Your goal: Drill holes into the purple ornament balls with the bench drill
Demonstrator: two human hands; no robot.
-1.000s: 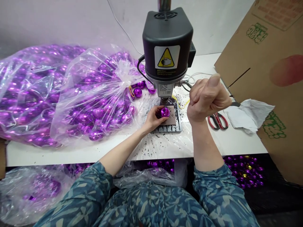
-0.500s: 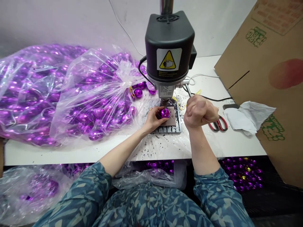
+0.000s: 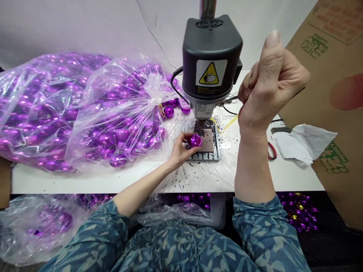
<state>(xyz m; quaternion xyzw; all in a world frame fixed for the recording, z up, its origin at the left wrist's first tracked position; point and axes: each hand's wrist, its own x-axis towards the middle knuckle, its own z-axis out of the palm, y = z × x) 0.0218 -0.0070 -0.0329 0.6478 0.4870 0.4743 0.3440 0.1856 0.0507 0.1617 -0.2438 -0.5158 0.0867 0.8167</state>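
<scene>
And the purple ball (image 3: 195, 141) slides aside between the left hand's (image 3: 180, 150) pinching fingers, apparently clear of the drill press (image 3: 212, 49) beyond them; the right hand (image 3: 270, 85) rises, curled tight, its hold hidden.

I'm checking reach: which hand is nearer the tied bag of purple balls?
Left. The left hand is just right of the tied bag; the right hand is raised farther right.

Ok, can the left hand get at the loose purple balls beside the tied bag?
Probably not now: the left hand holds another purple ball. Once freed, likely yes; nothing tall seems to stand between it and the loose balls.
</scene>
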